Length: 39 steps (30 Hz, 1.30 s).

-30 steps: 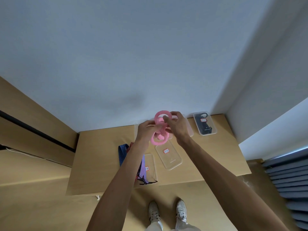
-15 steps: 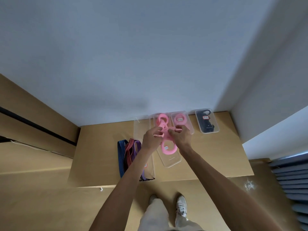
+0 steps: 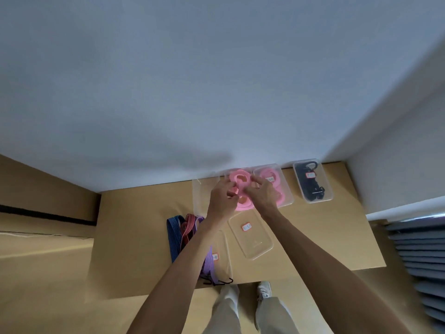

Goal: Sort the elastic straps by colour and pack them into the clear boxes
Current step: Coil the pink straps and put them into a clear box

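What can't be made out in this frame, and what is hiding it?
All head view:
- Middle of the pink strap: covered by the left hand and right hand, so the exact grip is unclear.
- Red-edged labels, e.g. on the clear lid: too small to read.
- Purple strap: partly behind the left forearm.
- Black strap's box: lid on or off can't be told.
- Whole frame: slightly motion-blurred.

coiled pink strap (image 3: 240, 186) over clear box (image 3: 226, 175), blue, red, purple straps (image 3: 183, 235) left
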### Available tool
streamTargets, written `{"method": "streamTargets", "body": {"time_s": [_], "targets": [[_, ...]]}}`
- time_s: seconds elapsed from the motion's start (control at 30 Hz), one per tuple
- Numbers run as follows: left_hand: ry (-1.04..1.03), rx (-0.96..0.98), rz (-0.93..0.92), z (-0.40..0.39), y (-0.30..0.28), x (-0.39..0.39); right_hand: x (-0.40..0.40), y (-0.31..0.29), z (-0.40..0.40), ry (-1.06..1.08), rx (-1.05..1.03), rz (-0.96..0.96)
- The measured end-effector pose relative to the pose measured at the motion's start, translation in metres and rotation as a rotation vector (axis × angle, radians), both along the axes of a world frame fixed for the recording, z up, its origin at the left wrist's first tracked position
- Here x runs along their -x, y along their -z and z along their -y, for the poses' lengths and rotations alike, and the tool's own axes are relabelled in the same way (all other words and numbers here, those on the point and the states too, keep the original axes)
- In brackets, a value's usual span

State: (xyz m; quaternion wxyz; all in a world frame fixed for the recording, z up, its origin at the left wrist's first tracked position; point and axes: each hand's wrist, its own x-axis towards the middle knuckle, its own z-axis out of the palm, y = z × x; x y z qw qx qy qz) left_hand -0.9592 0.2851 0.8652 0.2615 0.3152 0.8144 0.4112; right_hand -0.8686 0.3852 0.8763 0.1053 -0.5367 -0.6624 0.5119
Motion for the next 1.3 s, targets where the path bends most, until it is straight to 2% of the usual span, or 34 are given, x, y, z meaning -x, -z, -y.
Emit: {"method": "streamTargets", "body": {"time_s": [0.3,0.6,0.73,0.87,1.0,1.03,1.17,1.3], "targets": [[0.074,0.097,-0.109,-0.032,0.064,0.025,0.026,0.061,-0.025,-0.081,-0.016,0.054],[0.072,0.157,-0.203,-0.039,0.085,0.033,0.038,0.087,-0.03,-0.133,-0.055,-0.003],[0.198,0.256,-0.376,-0.04,0.088,0.033,0.036,0.091,-0.03,-0.169,-0.113,0.015],[0.336,0.345,-0.418,-0.044,0.094,0.035,0.031,0.098,-0.035,-0.336,-0.282,0.1],[0.381,0.379,-0.462,-0.046,0.102,0.04,0.017,0.106,-0.031,-0.515,-0.62,0.13],[0.372,0.369,-0.462,-0.046,0.102,0.04,0.012,0.108,-0.031,-0.573,-0.649,0.135],[0.365,0.341,-0.453,-0.047,0.1,0.043,-0.005,0.112,-0.033,-0.733,-0.556,0.193],[0.425,0.271,-0.409,-0.041,0.097,0.046,-0.004,0.11,-0.038,-0.745,-0.533,0.219]]}}
